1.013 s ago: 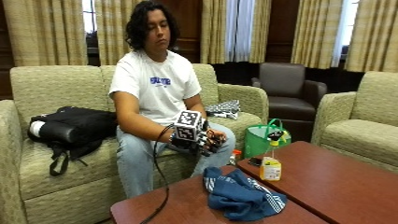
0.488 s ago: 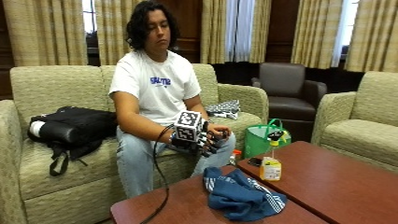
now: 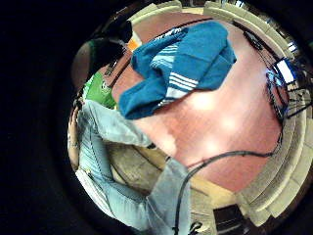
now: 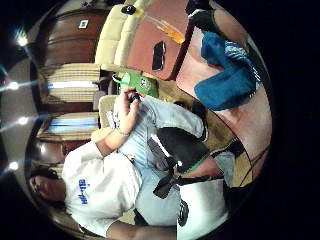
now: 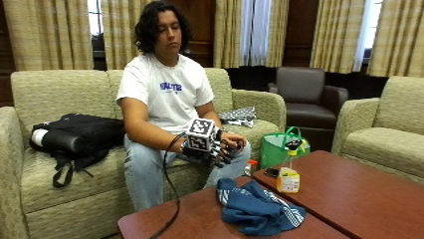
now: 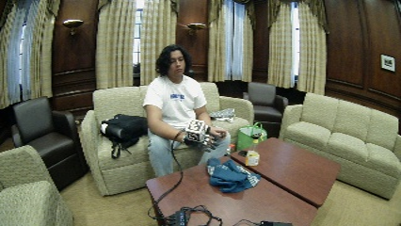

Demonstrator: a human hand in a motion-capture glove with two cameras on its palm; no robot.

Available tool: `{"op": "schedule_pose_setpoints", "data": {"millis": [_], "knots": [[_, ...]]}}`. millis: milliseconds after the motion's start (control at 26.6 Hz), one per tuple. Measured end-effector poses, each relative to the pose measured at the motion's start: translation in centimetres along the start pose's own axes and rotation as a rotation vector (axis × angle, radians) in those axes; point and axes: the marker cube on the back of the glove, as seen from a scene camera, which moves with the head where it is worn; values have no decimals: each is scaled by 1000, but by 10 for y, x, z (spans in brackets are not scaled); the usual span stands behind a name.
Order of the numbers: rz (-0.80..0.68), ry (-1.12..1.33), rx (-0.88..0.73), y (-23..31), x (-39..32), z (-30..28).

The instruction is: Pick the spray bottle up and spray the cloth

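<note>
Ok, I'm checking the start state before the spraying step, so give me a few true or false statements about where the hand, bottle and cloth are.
1. The spray bottle stands upright on the table. True.
2. The gloved right hand grips the bottle. False: it is over the person's lap and holds nothing.
3. The blue cloth lies crumpled on the table. True.
4. The cloth is draped over the bottle. False: it lies beside the bottle, apart from it.
5. A green bag stands behind the table. True.
</note>
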Motion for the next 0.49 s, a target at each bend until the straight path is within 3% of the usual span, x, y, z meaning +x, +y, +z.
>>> {"op": "schedule_pose_setpoints", "data": {"millis": [488], "knots": [[-8,27,-3,-4,10,-6]]}}
